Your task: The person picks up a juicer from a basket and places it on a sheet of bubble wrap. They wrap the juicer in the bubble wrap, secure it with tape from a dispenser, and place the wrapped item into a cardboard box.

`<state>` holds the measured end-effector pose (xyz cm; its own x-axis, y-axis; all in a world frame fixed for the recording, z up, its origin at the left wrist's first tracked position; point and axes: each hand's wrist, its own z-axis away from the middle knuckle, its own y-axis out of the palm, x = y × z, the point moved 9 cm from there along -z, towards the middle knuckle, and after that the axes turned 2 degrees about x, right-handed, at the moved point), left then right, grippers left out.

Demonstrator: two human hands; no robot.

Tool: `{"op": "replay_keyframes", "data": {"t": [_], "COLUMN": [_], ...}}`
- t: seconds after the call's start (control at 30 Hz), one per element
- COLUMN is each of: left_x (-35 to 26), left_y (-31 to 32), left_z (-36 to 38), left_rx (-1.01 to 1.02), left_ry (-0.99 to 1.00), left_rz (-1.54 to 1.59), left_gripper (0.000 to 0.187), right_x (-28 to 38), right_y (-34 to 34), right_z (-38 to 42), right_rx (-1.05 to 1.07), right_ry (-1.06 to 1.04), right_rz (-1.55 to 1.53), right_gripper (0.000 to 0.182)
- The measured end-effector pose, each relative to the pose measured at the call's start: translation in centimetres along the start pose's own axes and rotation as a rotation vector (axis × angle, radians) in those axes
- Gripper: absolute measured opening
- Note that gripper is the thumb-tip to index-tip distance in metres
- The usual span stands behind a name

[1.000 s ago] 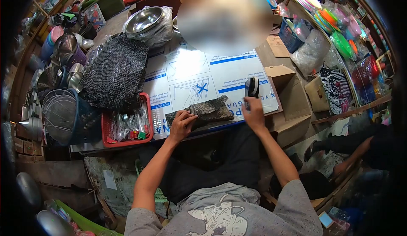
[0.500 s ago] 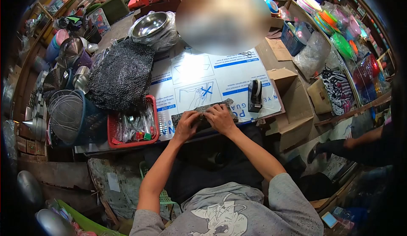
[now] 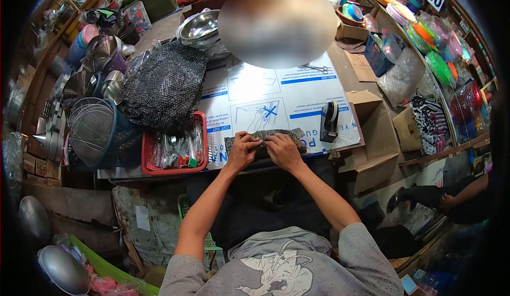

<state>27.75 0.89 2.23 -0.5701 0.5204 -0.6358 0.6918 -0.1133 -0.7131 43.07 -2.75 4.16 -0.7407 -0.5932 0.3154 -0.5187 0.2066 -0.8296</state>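
Note:
A strip of dark, speckled black-and-grey material [image 3: 295, 135], folded or rolled, lies across the near edge of the table. My left hand [image 3: 243, 151] grips its near side left of the middle, fingers curled and pinched together. Close beside it, my right hand [image 3: 284, 151] pinches the same strip, thumb and fingers bent inward. The fingertips of both hands almost meet; what lies exactly between them is hidden. A black tape dispenser [image 3: 329, 119] stands to the right of the strip. Further left sits a large heap of similar dark speckled material [image 3: 163, 83].
A red basket [image 3: 175, 171] with small packaged items stands left of my hands, beside a blue basket [image 3: 122, 142] with sieves. Scissors [image 3: 320, 69] lie at the far side. An open cardboard box [image 3: 374, 155] is at the right. Steel bowls [image 3: 201, 27] sit behind the heap.
The view has shifted, so the table and goods appear further right. My right hand's fingers, stretched over the strip before, are now more curled. Both hands stay on the strip.

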Motion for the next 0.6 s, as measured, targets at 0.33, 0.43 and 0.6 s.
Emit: {"op": "replay_keyframes", "data": {"t": [0.33,0.43,0.6], "left_x": [-0.2,-1.1,-1.7], "left_y": [-0.3,-0.4,-0.5], "left_z": [0.4,0.4,1.2], "left_rx": [0.037,0.06,0.077], "left_ry": [0.131,0.198,0.254], "left_rz": [0.038,0.019,-0.04], "left_gripper": [0.042,0.042,0.046], "right_x": [0.2,-0.2,-0.3], "right_y": [0.8,0.7,0.6], "right_z": [0.4,0.7,0.6], "right_rx": [0.071,0.03,-0.016], "right_ry": [0.161,0.171,0.168], "right_rz": [-0.096,-0.11,-0.13], "right_gripper": [0.035,0.031,0.023]}}
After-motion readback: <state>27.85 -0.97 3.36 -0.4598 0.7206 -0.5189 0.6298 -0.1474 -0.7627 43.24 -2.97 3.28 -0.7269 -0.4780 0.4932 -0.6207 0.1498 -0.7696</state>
